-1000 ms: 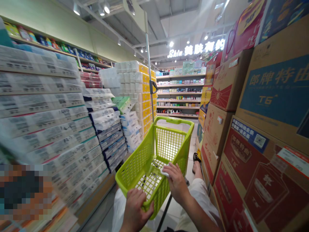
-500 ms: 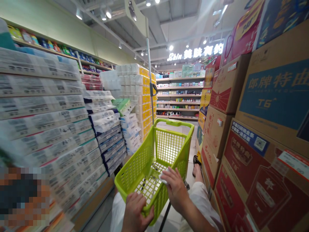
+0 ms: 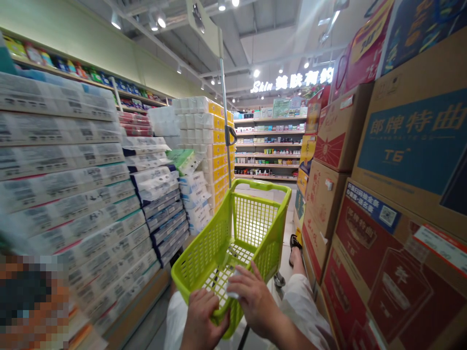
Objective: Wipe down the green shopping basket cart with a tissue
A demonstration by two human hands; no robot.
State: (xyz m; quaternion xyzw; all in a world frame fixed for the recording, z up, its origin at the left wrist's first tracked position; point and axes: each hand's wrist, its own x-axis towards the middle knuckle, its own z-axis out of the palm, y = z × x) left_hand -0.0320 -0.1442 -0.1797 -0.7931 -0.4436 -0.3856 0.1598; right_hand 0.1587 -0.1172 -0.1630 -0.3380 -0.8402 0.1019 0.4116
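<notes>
A lime-green plastic shopping cart basket (image 3: 204,253) stands in front of me, with latticed sides and a metal pole (image 3: 224,97) rising from its left side. My left hand (image 3: 205,313) is closed around the near rim. My right hand (image 3: 255,299) lies over the right rim near that corner, its fingers reaching over the inside. Under those fingers is a small white crumpled wipe or tissue (image 3: 233,287), partly hidden by them. No goods show inside the basket.
Stacked packs of paper tissue (image 3: 73,189) line the left side. Cardboard cartons (image 3: 394,233) are piled close on the right, beside my sandalled foot (image 3: 296,250). Stocked shelves (image 3: 270,141) stand at the far end. A pixelated patch covers the lower left.
My right hand has slid along the right rim towards me with the white wipe, coming closer to my left hand. The left hand keeps its hold, and the view has shifted slightly.
</notes>
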